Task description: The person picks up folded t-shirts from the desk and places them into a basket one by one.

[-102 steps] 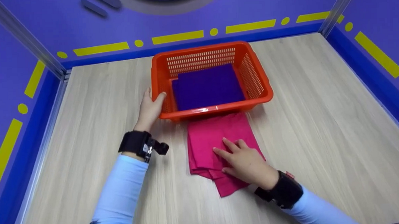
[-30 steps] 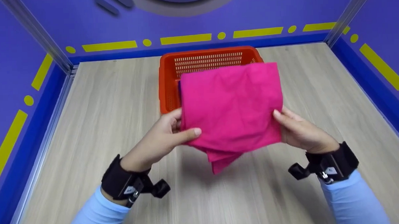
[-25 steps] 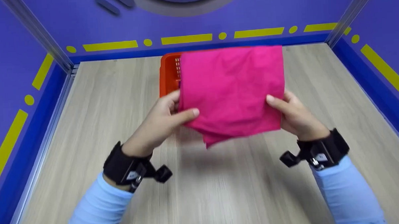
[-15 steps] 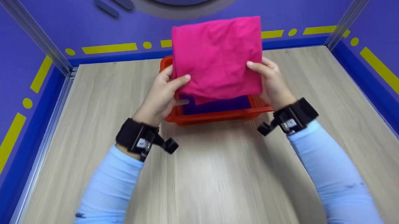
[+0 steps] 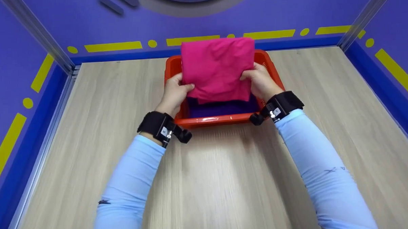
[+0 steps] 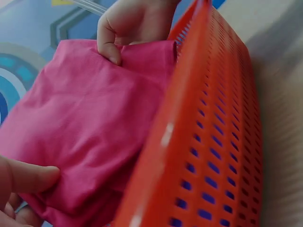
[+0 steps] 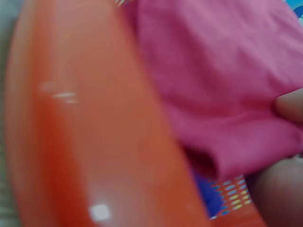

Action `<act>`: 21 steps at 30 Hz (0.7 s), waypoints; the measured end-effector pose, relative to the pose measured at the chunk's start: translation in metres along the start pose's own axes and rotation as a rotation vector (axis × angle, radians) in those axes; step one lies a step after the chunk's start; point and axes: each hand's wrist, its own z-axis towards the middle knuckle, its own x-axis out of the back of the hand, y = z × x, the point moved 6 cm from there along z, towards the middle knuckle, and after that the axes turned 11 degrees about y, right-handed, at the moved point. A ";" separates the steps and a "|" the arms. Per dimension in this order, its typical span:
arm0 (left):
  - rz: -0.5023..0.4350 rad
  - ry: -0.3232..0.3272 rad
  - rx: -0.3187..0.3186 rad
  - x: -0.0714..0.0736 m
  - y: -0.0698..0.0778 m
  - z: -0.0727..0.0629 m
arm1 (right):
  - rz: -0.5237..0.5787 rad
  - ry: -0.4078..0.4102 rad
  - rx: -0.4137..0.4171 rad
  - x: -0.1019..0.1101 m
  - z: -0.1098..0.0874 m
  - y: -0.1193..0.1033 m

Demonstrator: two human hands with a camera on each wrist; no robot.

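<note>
A folded pink cloth (image 5: 217, 68) is held up by both hands over the red plastic basket (image 5: 211, 120), its lower edge within the basket's opening. My left hand (image 5: 174, 94) grips its left side, thumb on top and fingers behind. At the right side my right hand (image 5: 262, 81) pinches it the same way. Beneath it a folded dark purple cloth (image 5: 224, 108) lies in the basket, mostly covered. In the left wrist view the pink cloth (image 6: 94, 118) slants down beside the perforated basket wall (image 6: 208, 156). The right wrist view shows the thumb (image 7: 291, 105) pressing on the cloth.
The basket stands on a wood-grain table (image 5: 213, 182) near the blue back wall (image 5: 271, 10) with its yellow dashes. Blue side walls (image 5: 6, 84) bound the table at left and right. Each wrist wears a black camera strap (image 5: 153, 124).
The pink cloth was first lying in front of the basket, with my left hand on the basket rim. Both hands have since picked it up, carried it forward over the basket and lowered it slightly.
</note>
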 end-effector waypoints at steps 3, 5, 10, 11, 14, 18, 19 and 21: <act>0.075 -0.012 0.032 -0.003 -0.010 0.002 | -0.097 -0.003 -0.038 0.006 0.003 0.008; 0.107 -0.024 0.049 -0.005 -0.014 0.003 | -0.131 -0.011 -0.060 0.008 0.003 0.011; 0.193 -0.052 0.079 -0.006 -0.022 0.004 | -0.194 -0.036 -0.093 0.012 0.002 0.014; 0.211 -0.059 0.081 -0.007 -0.023 0.004 | -0.208 -0.041 -0.104 0.013 0.001 0.013; 0.264 -0.087 0.085 -0.009 -0.026 0.004 | -0.282 -0.054 -0.150 0.017 -0.002 0.013; 0.325 -0.121 0.107 -0.012 -0.031 0.004 | -0.427 -0.058 -0.222 0.024 -0.005 0.014; 0.337 -0.127 0.110 -0.013 -0.032 0.005 | -0.470 -0.057 -0.236 0.026 -0.006 0.015; 0.350 -0.137 0.109 -0.014 -0.034 0.005 | -0.546 -0.049 -0.254 0.030 -0.007 0.016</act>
